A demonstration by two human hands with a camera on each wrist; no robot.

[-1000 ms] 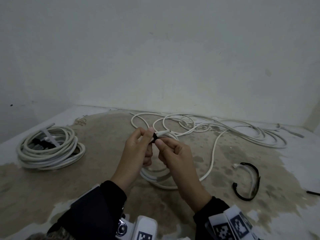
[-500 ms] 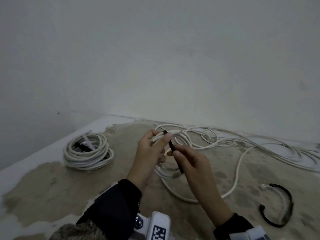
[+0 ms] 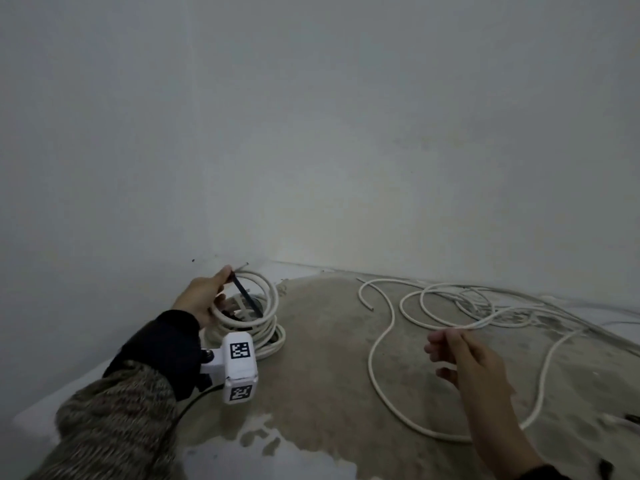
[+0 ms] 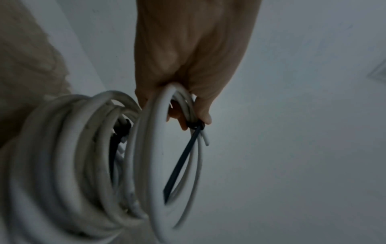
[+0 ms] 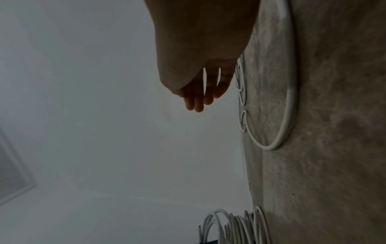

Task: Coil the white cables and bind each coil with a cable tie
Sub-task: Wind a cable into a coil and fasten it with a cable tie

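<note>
My left hand grips a small white cable coil bound with a black cable tie, whose tail sticks out. It holds this coil just above a larger bound coil lying by the wall. In the left wrist view the fingers curl round the small coil beside the tie, with the larger coil behind. My right hand hovers with relaxed fingers and holds nothing, above loose white cables.
More loose white cable tangles along the wall at the right. The floor is stained and patchy. White walls meet in a corner just behind the coils. A wrist camera mount sits on my left forearm.
My left hand has carried the tied coil left, over to the larger coil. My right hand has let go of the tie and drawn back to the right. The view swung left.
</note>
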